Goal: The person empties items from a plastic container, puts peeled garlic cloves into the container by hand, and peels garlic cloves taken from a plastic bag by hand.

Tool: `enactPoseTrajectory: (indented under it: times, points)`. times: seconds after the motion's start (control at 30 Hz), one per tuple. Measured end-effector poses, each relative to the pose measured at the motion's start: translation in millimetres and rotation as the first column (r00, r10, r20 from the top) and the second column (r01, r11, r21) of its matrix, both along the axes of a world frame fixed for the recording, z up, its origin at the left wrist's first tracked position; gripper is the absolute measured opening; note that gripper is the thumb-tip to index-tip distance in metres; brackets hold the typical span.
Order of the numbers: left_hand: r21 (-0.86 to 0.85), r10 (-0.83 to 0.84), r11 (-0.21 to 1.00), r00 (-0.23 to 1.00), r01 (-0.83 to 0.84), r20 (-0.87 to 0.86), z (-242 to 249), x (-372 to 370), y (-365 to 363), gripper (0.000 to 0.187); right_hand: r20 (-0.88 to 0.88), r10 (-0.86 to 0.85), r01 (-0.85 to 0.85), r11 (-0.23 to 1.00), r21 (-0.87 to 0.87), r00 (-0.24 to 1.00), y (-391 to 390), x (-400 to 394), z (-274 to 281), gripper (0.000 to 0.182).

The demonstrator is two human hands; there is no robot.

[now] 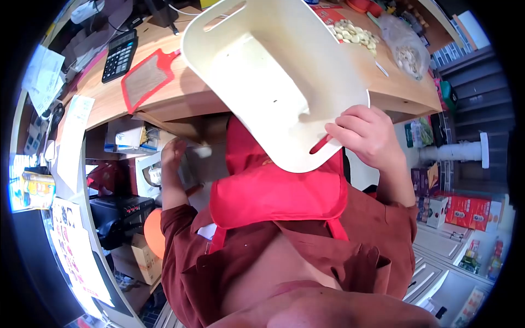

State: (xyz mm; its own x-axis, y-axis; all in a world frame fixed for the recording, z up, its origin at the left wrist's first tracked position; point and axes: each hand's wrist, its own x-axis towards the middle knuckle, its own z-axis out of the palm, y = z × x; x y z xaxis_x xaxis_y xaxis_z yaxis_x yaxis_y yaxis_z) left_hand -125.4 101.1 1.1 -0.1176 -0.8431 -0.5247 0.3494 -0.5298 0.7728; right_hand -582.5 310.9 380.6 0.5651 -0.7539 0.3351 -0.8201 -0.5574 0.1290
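A cream-white plastic basket (pixel 273 93) with rounded corners and slot handles is tilted in front of me, over the desk's front edge and my lap. Small dark specks show on its bottom, which otherwise holds nothing. My right hand (pixel 363 134) is closed around the near rim, with fingers at the handle slot. My left hand (pixel 173 153) is apart from the basket, below the desk edge at the left. Nothing shows in it, and its fingers are too indistinct to read. A red apron (pixel 279 194) covers my front, under the basket's near end.
On the wooden desk (pixel 191 104) lie a red-framed mesh swatter (pixel 147 79) and a black calculator (pixel 119 54). Pale disc-like pieces (pixel 355 35) are heaped at the back right, beside a clear plastic bag (pixel 407 52) with contents. An open drawer or shelf area is at the left.
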Motion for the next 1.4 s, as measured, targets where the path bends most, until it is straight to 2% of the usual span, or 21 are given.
enactPoseTrajectory:
  times: [0.13, 0.23, 0.3, 0.33, 0.37, 0.4, 0.43, 0.47, 0.5, 0.53, 0.6, 0.67, 0.7, 0.77, 0.83, 0.87, 0.93, 1.03, 1.17, 1.23, 1.4]
  points:
    - [0.058, 0.105, 0.993, 0.994, -0.107, 0.033, -6.9, -9.7, 20.3, 0.028, 0.005, 0.015, -0.014, 0.998, -0.062, 1.000, 13.7, -18.4, -4.9, 0.020]
    - [0.114, 0.138, 0.982, 0.985, -0.150, 0.107, 12.8, -7.1, 41.4, 0.029, 0.172, -0.014, 0.031, 0.995, -0.100, 0.985, 42.8, -53.3, -8.0, 0.022]
    - [0.153, 0.149, 0.976, 0.987, -0.157, 0.066, 2.2, 14.2, 45.7, 0.028, 0.373, -0.107, 0.148, 0.985, -0.083, 0.921, 77.7, -85.4, -15.9, 0.018]
    - [0.165, 0.210, 0.958, 0.966, -0.234, 0.151, -2.3, 21.4, 45.9, 0.026, 0.497, -0.165, 0.212, 0.977, -0.039, 0.852, 100.2, -101.6, -14.2, 0.017]
    - [0.118, 0.227, 0.960, 0.951, -0.255, 0.212, -6.3, 27.1, 47.9, 0.025, 0.610, -0.215, 0.262, 0.965, 0.012, 0.763, 130.0, -123.1, -13.7, 0.016]
    - [0.048, 0.247, 0.960, 0.917, -0.275, 0.314, 3.7, 21.5, 52.1, 0.023, 0.821, -0.259, 0.525, 0.849, -0.057, 0.509, 156.0, -144.3, -47.1, 0.011]
    - [-0.079, 0.334, 0.942, 0.895, -0.325, 0.297, 12.0, 13.9, 52.5, 0.022, 0.987, -0.131, 0.703, 0.710, 0.028, 0.094, 184.1, -169.9, -75.0, 0.013]
    - [-0.203, 0.418, 0.905, 0.868, -0.373, 0.269, 23.0, 4.7, 55.5, 0.020, 0.995, -0.081, 0.550, 0.834, 0.037, 0.055, 217.2, -209.2, -85.0, 0.020]
    - [-0.363, 0.454, 0.870, 0.830, -0.334, 0.324, 41.4, -9.1, 58.2, 0.018, 0.968, 0.104, 0.555, 0.831, 0.042, -0.228, 242.0, -226.2, -91.5, 0.027]
    - [-0.512, 0.498, 0.814, 0.785, -0.276, 0.369, 69.2, -29.1, 59.3, 0.017, 0.893, 0.192, 0.590, 0.802, 0.096, -0.406, 254.6, -229.4, -85.6, 0.033]
    - [-0.706, 0.546, 0.700, 0.719, -0.110, 0.430, 129.1, -73.5, 65.2, 0.014, 0.639, 0.503, 0.764, 0.606, 0.220, -0.582, 251.2, -218.5, -73.2, 0.034]
    - [-0.798, 0.554, 0.597, 0.679, 0.079, 0.482, 185.8, -116.9, 70.6, 0.011, 0.420, 0.484, 0.489, 0.866, -0.105, -0.768, 323.5, -288.4, -152.0, 0.030]
    - [-0.860, 0.560, 0.485, 0.699, 0.159, 0.445, 202.7, -135.9, 68.7, 0.011, 0.314, 0.388, 0.325, 0.916, -0.235, -0.866, 359.1, -322.7, -190.9, 0.028]
    - [-0.926, 0.558, 0.231, 0.739, 0.300, 0.378, 228.9, -172.8, 62.9, 0.011, 0.254, 0.498, 0.418, 0.854, -0.310, -0.829, 364.5, -349.1, -218.7, 0.020]
    - [-0.913, 0.602, 0.099, 0.707, 0.396, 0.372, 256.2, -211.5, 59.2, 0.014, 0.134, 0.591, 0.521, 0.780, -0.348, -0.795, 357.7, -363.0, -222.9, 0.014]
    - [-0.893, 0.623, 0.032, 0.690, 0.449, 0.369, 265.4, -228.3, 54.9, 0.015, 0.092, 0.546, 0.477, 0.792, -0.380, -0.833, 348.3, -367.9, -222.5, 0.014]
    - [-0.885, 0.630, 0.043, 0.675, 0.463, 0.384, 275.3, -256.8, 42.5, 0.016, 0.012, 0.443, 0.391, 0.803, -0.450, -0.896, 328.5, -375.7, -220.7, 0.015]
    - [-0.864, 0.676, 0.086, 0.608, 0.496, 0.417, 273.1, -292.2, 16.9, 0.018, 0.086, 0.463, 0.429, 0.866, -0.257, -0.882, 292.9, -386.8, -220.3, 0.017]
    - [-0.796, 0.791, 0.100, 0.437, 0.597, 0.427, 265.0, -317.6, 2.3, 0.023, 0.187, 0.474, 0.452, 0.879, -0.152, -0.860, 288.0, -450.4, -291.8, 0.019]
    - [-0.776, 0.818, 0.099, 0.394, 0.622, 0.419, 266.0, -319.0, 5.0, 0.021, 0.112, 0.428, 0.371, 0.865, -0.337, -0.897, 288.8, -457.2, -287.9, 0.019]
    - [-0.753, 0.830, 0.185, 0.310, 0.631, 0.463, 262.6, -319.2, 2.4, 0.016, 0.031, 0.467, 0.423, 0.825, -0.376, -0.884, 282.6, -474.9, -258.4, 0.018]
